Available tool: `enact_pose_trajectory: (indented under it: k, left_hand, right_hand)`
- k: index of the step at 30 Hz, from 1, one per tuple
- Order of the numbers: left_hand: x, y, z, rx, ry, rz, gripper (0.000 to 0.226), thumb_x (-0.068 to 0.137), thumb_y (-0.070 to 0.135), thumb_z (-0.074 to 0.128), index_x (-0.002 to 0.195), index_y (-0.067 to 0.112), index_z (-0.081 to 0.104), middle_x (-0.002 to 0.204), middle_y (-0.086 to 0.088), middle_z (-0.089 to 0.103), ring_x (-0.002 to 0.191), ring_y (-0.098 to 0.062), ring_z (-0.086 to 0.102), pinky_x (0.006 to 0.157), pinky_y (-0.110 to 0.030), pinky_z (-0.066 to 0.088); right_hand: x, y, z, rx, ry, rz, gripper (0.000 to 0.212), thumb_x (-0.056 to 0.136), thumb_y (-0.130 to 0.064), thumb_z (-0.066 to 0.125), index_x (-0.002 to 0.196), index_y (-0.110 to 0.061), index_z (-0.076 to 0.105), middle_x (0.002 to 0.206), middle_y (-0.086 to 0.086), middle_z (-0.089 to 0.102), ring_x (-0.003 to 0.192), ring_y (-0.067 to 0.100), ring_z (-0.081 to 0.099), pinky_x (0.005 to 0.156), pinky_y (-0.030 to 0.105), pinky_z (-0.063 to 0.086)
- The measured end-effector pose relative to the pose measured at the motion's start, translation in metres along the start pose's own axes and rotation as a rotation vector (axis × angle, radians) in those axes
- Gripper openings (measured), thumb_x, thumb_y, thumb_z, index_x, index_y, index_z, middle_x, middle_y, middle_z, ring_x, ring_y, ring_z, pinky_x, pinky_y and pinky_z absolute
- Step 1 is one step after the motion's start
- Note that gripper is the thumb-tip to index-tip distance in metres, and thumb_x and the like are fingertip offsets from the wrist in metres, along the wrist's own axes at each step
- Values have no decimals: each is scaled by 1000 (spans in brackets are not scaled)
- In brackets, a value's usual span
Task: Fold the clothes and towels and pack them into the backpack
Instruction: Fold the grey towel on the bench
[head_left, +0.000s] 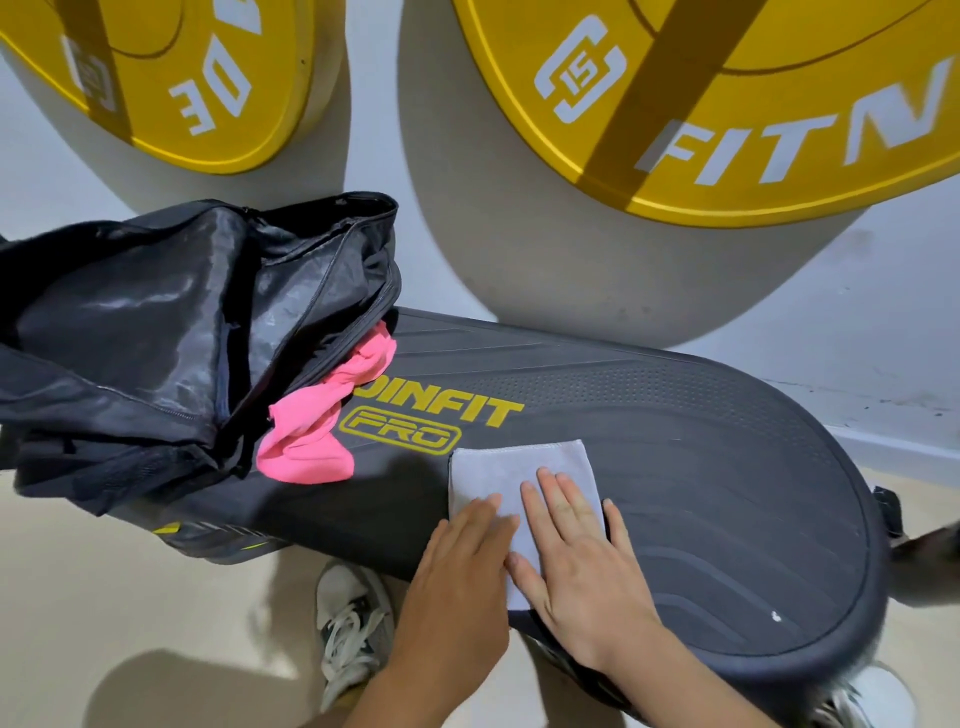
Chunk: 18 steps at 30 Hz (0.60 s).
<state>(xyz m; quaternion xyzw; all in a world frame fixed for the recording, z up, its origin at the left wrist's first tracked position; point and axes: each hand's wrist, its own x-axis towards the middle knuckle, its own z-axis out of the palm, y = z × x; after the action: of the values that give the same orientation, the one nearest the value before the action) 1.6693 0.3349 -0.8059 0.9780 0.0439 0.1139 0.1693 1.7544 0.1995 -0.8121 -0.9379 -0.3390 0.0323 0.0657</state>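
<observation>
Folded grey towel (519, 467): lay flat on black step platform (701, 467), near its front edge. Left hand (462, 571), right hand (576, 561): fingers straight, pressed flat on towel, gripping nothing. Black backpack (156, 332): unzipped, platform's left end. Pink garment (317, 431): crumpled against it, possibly partly inside.

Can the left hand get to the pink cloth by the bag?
Probably yes. Only bare board lies between the left hand and the pink cloth, which lies against the open backpack.
</observation>
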Motion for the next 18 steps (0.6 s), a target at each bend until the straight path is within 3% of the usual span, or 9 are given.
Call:
enact_pose_trajectory:
  k: [2, 4, 6, 10, 14, 16, 18]
  left_hand:
    - [-13, 1, -2, 11, -21, 60, 54, 78, 35, 49, 130, 19, 46, 136, -1, 54, 126, -15, 48, 105, -32, 33]
    - [-22, -1, -1, 86, -142, 63, 78, 66, 51, 59, 133, 15, 42, 137, -2, 54, 126, -14, 44, 103, -30, 31]
    - [-25, -3, 5, 139, -211, 49, 91, 56, 51, 69, 133, 12, 41, 136, -2, 55, 126, -13, 40, 101, -29, 30]
    - [-18, -10, 5, 192, -98, 110, 60, 72, 40, 53, 125, 14, 45, 125, -1, 64, 117, -15, 57, 100, -33, 30]
    - [-4, -18, 4, 237, -48, 214, 42, 75, 25, 43, 114, 14, 55, 111, -1, 70, 98, -14, 67, 99, -31, 32]
    - [4, -19, -1, 243, -10, 251, 35, 73, 24, 45, 103, 16, 61, 97, 2, 72, 86, -12, 69, 93, -29, 37]
    - [18, -13, -17, 237, -81, 253, 20, 68, 22, 56, 84, 21, 69, 79, 6, 70, 71, -12, 67, 80, -24, 45]
  right_hand:
    - [0, 0, -1, -13, 0, 1, 68, 98, -55, 11, 140, -17, 48, 149, 3, 42, 137, 18, 39, 102, 47, 23]
    - [1, 0, -3, -11, 22, -7, 68, 99, -52, 9, 137, -15, 52, 146, 5, 47, 133, 20, 45, 101, 49, 23]
    - [0, 1, -7, -14, 75, -72, 64, 100, -46, 12, 131, -13, 58, 138, 9, 54, 127, 24, 53, 101, 50, 28]
    - [-14, 7, -16, -95, 116, -363, 60, 81, -45, 37, 116, -9, 69, 123, 16, 64, 110, 28, 65, 88, 40, 55]
    - [-21, 9, -12, -98, 40, -415, 65, 66, -44, 69, 120, -10, 66, 127, 14, 62, 113, 28, 63, 84, 35, 57]
    - [-12, 14, -16, -21, 48, -398, 64, 59, -42, 75, 117, -17, 68, 123, 5, 66, 110, 20, 65, 81, 29, 57]
    - [-3, 17, -28, 34, 46, -346, 59, 51, -30, 79, 109, -24, 70, 116, -3, 69, 103, 13, 68, 75, 23, 57]
